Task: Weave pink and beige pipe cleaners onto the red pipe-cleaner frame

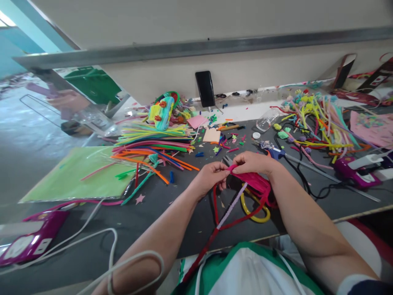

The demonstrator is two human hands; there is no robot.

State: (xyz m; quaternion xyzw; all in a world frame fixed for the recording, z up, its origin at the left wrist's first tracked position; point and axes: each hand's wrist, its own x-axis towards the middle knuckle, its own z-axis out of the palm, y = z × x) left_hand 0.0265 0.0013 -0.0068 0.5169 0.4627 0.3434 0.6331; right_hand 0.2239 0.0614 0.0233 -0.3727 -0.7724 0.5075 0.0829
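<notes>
A magenta piece of fuzzy craft stems (256,183), laid side by side in a band, hangs in front of me. My left hand (212,178) is closed, thumb and fingers pinching its left end. My right hand (252,164) is closed on its upper edge, close beside the left fingertips. Beneath lies a pair of scissors with yellow handles (261,220); the blades poke out past my fingers. A red cord (211,235) and a pale lilac fuzzy stem (233,205) run under the magenta piece. My fingers partly hide the pinched end.
Colourful craft stems (156,141) lie left of centre beside a green sheet in plastic (70,176). Another tangle (319,123) sits at right. A phone (205,88) leans on the back panel. A glue gun (274,153) and purple power strips (357,172) have cables on the table.
</notes>
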